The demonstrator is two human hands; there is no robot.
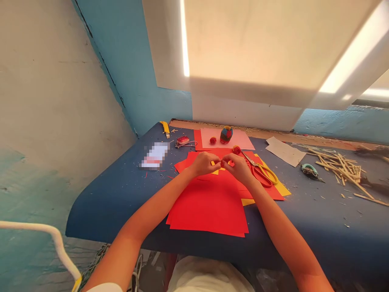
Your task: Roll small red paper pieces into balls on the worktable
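Together, both hands [223, 165] pinch a small yellow paper piece [218, 164] between them.

Small yellow piece [216, 164] mostly hidden between both hands; white card [154, 155] blurred

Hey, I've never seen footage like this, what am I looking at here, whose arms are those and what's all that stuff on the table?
There is one picture, taken by a camera worn on a person's head, looking forward and down. The two bare arms are that person's own. The left hand and right hand meet over a stack of red paper and pinch a small yellow paper piece between them. The sheets lie on a blue table. Beside the right hand lie yellow-handled scissors. Further back sit a multicoloured ball and a small red ball on pink paper. To the right lie wooden sticks and a grey sheet.
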